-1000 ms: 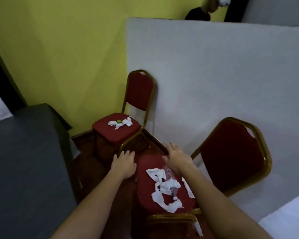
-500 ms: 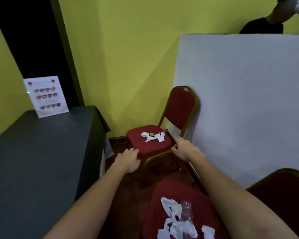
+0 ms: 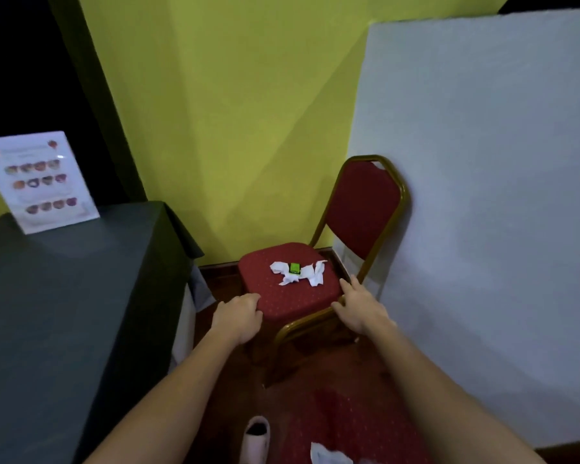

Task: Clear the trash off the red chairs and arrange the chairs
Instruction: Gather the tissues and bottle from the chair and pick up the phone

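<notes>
A red chair (image 3: 292, 289) is standing in the corner, its back leaning close against the white partition (image 3: 482, 195) and its seat facing out toward the person, which is likely why both arms are reaching in from the front. On the seat, white crumpled paper (image 3: 298, 274) is lying with a small green object (image 3: 294, 267) on top of it, roughly in the middle of the cushion and apart from both hands. The left hand (image 3: 240, 316) is curling over the front left corner of the seat, fingers bent down around the edge, seemingly gripping it. The right hand (image 3: 359, 306) is resting at the front right corner, fingers loosely spread and only partly bent, touching the cushion edge and the gold frame; whether it is truly gripping cannot be told. This two-sided hold looks like a preparation for pulling or turning the chair, with the trash not yet cleared. At the bottom edge, another red seat (image 3: 365, 430) with white scraps (image 3: 329, 455) is showing, and a dark-covered counter (image 3: 64, 313) carrying a printed sign (image 3: 37, 182) is standing at the left.
</notes>
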